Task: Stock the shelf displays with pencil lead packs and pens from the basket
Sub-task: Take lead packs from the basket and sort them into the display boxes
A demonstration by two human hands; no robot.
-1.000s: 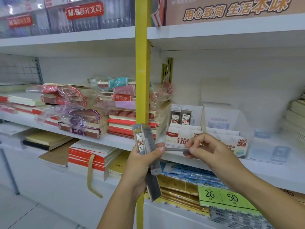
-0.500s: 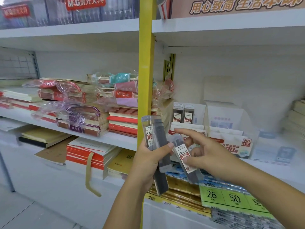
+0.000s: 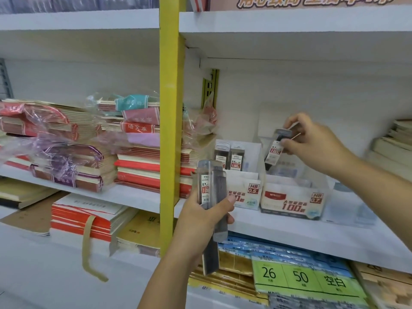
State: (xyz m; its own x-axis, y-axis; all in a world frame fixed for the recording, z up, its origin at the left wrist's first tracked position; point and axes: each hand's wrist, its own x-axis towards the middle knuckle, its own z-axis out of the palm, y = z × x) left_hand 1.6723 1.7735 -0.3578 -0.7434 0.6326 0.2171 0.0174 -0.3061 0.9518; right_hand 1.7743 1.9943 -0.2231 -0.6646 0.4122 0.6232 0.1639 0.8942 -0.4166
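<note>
Packs of pencil lead in clear plastic cases were gripped upright by the left hand, beside the yellow post. Farther back, a single labelled pack was pinched at its top by the right hand, tilted above the white HB 0.7 display box.

Bare left hand and bare right hand, each on a forearm uncovered as far as visible; slim fingers, short plain nail showing on the left thumb.
</note>
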